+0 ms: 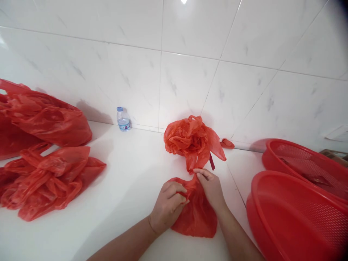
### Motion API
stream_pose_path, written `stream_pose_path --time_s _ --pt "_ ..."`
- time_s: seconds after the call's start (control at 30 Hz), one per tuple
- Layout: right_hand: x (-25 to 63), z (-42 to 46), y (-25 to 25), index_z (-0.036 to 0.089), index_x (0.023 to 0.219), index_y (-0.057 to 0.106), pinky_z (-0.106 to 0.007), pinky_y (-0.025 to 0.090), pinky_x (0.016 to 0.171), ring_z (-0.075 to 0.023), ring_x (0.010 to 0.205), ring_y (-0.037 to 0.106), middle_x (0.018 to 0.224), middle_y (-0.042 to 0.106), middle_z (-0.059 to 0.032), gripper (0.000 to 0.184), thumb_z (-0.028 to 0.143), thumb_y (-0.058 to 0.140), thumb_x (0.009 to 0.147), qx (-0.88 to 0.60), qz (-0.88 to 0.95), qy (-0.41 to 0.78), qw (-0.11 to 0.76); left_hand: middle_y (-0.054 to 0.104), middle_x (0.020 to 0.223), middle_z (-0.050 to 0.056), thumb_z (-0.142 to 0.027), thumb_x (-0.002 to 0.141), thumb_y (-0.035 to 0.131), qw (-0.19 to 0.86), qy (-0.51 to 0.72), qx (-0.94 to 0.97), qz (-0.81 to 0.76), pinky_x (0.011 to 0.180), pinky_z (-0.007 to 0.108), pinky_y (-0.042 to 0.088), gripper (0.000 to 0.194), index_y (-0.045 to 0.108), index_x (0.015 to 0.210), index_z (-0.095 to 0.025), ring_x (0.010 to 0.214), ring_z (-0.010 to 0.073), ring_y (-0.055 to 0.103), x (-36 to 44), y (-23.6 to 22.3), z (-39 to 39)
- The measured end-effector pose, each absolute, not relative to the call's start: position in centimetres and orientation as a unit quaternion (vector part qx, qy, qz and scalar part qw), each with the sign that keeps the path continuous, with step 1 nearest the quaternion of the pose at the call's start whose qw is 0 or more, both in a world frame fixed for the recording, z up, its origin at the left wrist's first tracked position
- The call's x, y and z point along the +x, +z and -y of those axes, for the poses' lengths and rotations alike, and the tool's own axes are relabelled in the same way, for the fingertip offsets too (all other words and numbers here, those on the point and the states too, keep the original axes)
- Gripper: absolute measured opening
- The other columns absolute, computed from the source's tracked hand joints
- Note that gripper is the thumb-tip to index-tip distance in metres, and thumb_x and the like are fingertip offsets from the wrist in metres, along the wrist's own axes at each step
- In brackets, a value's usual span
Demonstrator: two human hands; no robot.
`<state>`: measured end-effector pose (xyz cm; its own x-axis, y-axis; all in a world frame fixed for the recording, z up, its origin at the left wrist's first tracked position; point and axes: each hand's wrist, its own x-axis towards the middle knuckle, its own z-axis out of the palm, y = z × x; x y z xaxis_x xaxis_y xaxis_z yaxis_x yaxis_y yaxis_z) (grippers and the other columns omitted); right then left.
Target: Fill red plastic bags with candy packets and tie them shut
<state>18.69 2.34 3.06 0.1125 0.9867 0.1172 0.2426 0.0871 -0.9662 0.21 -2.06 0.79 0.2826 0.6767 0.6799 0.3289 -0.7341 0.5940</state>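
A red plastic bag (199, 214) hangs down onto the white surface between my two hands. My left hand (170, 204) is closed on its upper left part, with the fingers curled around the thin film. Between thumb and fingers, my right hand (210, 185) pinches the bag's top edge on the right. Just beyond my fingers lies a crumpled heap of red plastic bags (189, 139), one end of it reaching down to my right fingertips. Whether that end is joined to the bag I hold cannot be made out.
Bulging red bags (51, 119) and a loose pile of red bags (51, 177) lie at the left. A small water bottle (123, 119) stands by the tiled wall. Two red plastic baskets, a near basket (282, 214) and a far basket (299, 156), stand at the right.
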Motion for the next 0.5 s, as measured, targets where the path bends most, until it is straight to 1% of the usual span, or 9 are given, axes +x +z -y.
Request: stream_pose_path --time_s 0.1,0.23,0.4,0.47,0.5 --pt "20.3 -3.3 2.2 0.019 0.093 0.068 -0.036 0.046 0.08 -0.0209 0.081 0.062 0.092 0.07 -0.0053 0.026 0.034 0.054 0.077 -0.61 0.527 0.342 0.483 0.067 0.087 0.004 -0.012 0.083 0.053 0.153 0.474 0.826 -0.265 0.08 0.037 0.047 0.014 0.062 0.078 -0.022 0.086 0.0193 0.059 0.6 1.5 3.1" --pt "22.2 -4.4 0.1 0.017 0.088 0.069 -0.036 0.045 0.084 -0.0234 0.089 0.062 0.094 0.07 -0.0076 0.027 0.034 0.053 0.076 -0.642 0.531 0.285 0.475 0.068 0.083 0.006 -0.007 0.082 0.053 0.125 0.444 0.867 -0.189 0.074 0.032 0.048 0.014 0.061 0.081 -0.019 0.084 0.0181 0.06 1.5 2.4 4.6" --pt "22.9 -5.0 -1.5 0.018 0.087 0.07 -0.033 0.046 0.081 -0.0219 0.087 0.064 0.092 0.071 -0.0061 0.029 0.034 0.05 0.075 -0.659 0.531 0.273 0.458 0.067 0.077 0.003 -0.006 0.077 0.06 0.064 0.485 0.862 -0.13 0.07 0.027 0.049 0.011 0.057 0.076 -0.016 0.078 0.0146 0.057 2.6 2.2 5.4" --pt "22.8 -5.1 -1.8 0.018 0.087 0.07 -0.032 0.047 0.079 -0.0214 0.085 0.064 0.092 0.071 -0.0057 0.029 0.035 0.05 0.075 -0.659 0.532 0.272 0.456 0.066 0.077 0.002 -0.009 0.077 0.062 0.044 0.493 0.859 -0.132 0.072 0.026 0.049 0.01 0.056 0.074 -0.016 0.079 0.0136 0.057 2.7 2.1 5.4" --pt "22.8 -5.1 -1.9 0.018 0.087 0.069 -0.032 0.047 0.079 -0.0212 0.086 0.063 0.093 0.07 -0.0058 0.029 0.035 0.05 0.075 -0.657 0.536 0.269 0.458 0.065 0.079 0.002 -0.014 0.078 0.063 0.043 0.49 0.859 -0.14 0.076 0.026 0.049 0.008 0.056 0.074 -0.016 0.081 0.0137 0.057 2.7 2.0 5.4"
